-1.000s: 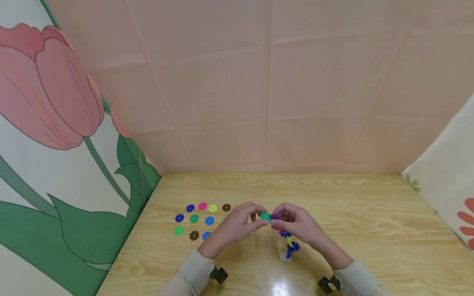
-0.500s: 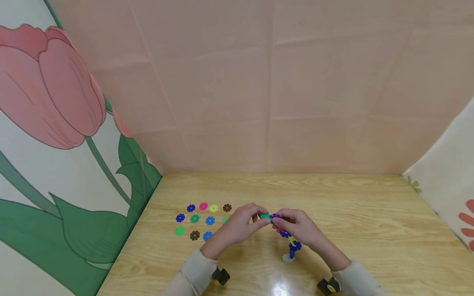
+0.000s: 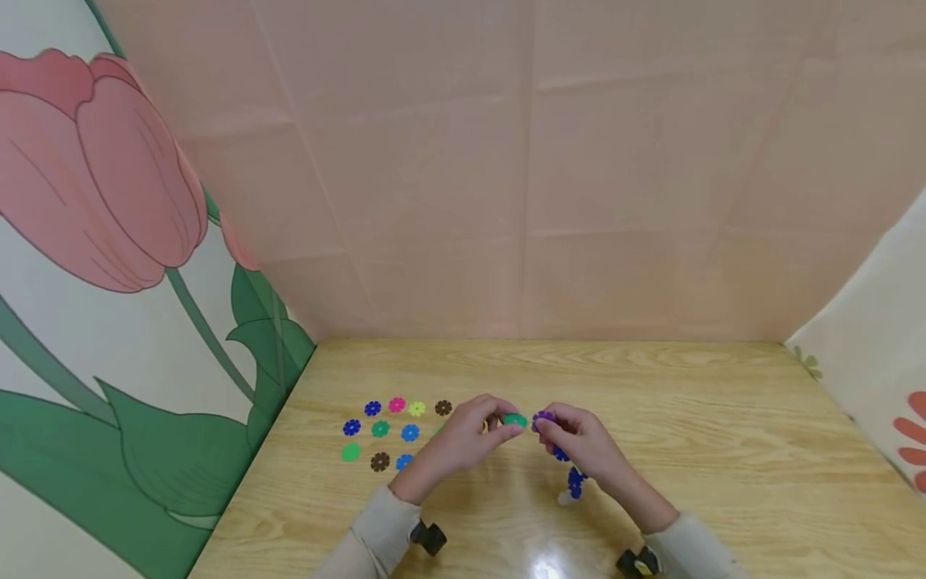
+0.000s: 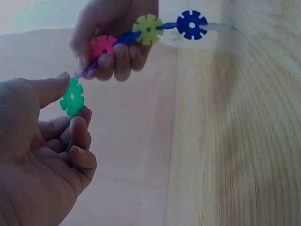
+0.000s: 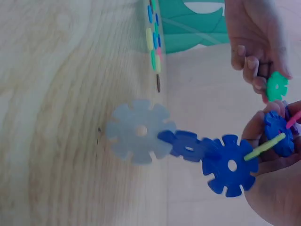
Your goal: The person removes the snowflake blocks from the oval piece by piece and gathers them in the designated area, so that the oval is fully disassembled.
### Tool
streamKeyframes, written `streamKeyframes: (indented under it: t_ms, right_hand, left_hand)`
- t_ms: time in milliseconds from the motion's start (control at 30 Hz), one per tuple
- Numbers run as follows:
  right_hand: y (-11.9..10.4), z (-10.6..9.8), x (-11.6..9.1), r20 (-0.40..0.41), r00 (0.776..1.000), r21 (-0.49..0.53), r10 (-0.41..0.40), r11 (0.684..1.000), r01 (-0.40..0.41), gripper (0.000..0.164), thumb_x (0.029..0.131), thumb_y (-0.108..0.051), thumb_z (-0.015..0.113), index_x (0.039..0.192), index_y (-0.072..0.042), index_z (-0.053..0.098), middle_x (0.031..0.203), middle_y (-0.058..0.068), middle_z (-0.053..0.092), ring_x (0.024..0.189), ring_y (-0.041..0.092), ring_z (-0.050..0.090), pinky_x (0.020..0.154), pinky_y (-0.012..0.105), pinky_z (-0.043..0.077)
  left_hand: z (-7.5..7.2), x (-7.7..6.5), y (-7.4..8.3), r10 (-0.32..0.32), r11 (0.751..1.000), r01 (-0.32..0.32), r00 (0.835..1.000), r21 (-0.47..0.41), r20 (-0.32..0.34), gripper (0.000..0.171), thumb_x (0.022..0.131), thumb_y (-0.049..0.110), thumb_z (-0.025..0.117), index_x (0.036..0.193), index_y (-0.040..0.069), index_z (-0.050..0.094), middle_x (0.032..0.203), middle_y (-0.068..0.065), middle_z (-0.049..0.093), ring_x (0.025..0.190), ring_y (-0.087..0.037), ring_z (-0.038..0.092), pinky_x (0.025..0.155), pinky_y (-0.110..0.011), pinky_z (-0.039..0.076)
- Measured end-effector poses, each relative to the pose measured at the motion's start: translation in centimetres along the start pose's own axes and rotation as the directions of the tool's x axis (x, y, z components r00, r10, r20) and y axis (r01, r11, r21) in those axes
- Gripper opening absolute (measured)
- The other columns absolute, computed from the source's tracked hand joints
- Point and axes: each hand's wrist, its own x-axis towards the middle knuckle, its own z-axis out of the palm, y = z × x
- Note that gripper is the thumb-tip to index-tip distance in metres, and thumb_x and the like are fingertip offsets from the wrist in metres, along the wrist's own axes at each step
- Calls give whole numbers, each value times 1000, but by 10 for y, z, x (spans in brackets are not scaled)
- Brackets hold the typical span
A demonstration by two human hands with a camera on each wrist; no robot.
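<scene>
Between thumb and fingers, my left hand [image 3: 470, 436] pinches a green notched plastic disc [image 4: 67, 102], held above the table. My right hand [image 3: 584, 441] grips a chain of interlocking discs near its upper end, where a purple disc [image 3: 544, 418] faces the green one across a small gap. In the left wrist view the chain also shows a pink disc [image 4: 99, 43], a yellow disc [image 4: 141, 26] and a blue disc [image 4: 184, 27]. A whitish translucent disc [image 5: 124, 125] ends the chain at the bottom. Fingers of the right hand cover part of it.
Loose notched discs lie in rows on the wooden table [image 3: 694, 402], left of the hands, among them a brown disc [image 3: 375, 462] and a pink loose disc [image 3: 396, 402]. A pinkish backdrop [image 3: 434, 161] rises behind the table, with a tulip-printed panel [image 3: 137, 193] at left.
The green disc and the purple disc, which met half a second ago, now stand slightly apart. The green disc has turned in my left fingers, and the hanging chain has tilted a little.
</scene>
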Motion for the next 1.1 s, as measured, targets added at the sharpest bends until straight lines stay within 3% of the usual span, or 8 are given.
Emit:
streamKeyframes:
  t_ms: [100, 367, 500, 700, 933, 1100]
  right_hand:
    - [-1, -1, 1, 7, 999, 9, 34, 999, -34, 24, 106, -25, 56, 97, -5, 64, 77, 9, 61, 67, 18, 59, 59, 28, 51]
    - [2, -4, 3, 113, 994, 5, 10, 1000, -10, 26, 110, -26, 46, 109, -4, 59, 76, 12, 63, 69, 22, 62, 64, 32, 54]
    - [4, -6, 2, 173, 985, -9, 15, 1000, -14, 19, 107, -21, 53, 116, -5, 57, 83, 12, 61, 75, 22, 62, 66, 33, 53]
    - [5, -8, 3, 216, 976, 4, 36, 999, -38, 31, 105, -22, 58, 128, -1, 55, 91, 12, 63, 82, 21, 63, 72, 37, 57]
    - [8, -6, 4, 178, 983, 66, 35, 997, -47, 37, 101, -17, 64, 128, 6, 54, 93, 15, 67, 79, 21, 67, 69, 37, 60]
    - [11, -5, 6, 181, 984, 97, 3, 995, -21, 34, 102, -16, 62, 124, 9, 55, 94, 18, 68, 77, 21, 69, 64, 40, 60]
  left_hand:
    - [-6, 1, -7, -25, 1000, 26, 999, 11, -25, 32, 100, 41, 63, 122, 19, 68, 97, 10, 60, 79, -5, 53, 61, -22, 46]
    - [-23, 13, -38, -75, 995, 80, 994, 60, -84, 34, 98, 34, 68, 127, 16, 68, 99, 8, 61, 80, -8, 54, 62, -23, 47]
    - [-27, 21, -51, -131, 987, 137, 989, 86, -72, 35, 98, 33, 69, 128, 15, 68, 99, 8, 61, 81, -10, 53, 66, -25, 48]
    - [-29, 32, -72, -205, 972, 208, 978, 112, -40, 38, 99, 30, 68, 130, 8, 67, 100, 4, 61, 81, -12, 53, 67, -26, 48]
    - [-28, 42, -90, -243, 961, 239, 970, 138, 11, 35, 97, 27, 71, 124, 5, 70, 99, 1, 59, 83, -14, 53, 71, -28, 48]
    - [-25, 48, -97, -272, 941, 261, 962, 216, 22, 33, 95, 25, 73, 122, 6, 71, 99, 1, 59, 89, -14, 54, 80, -32, 50]
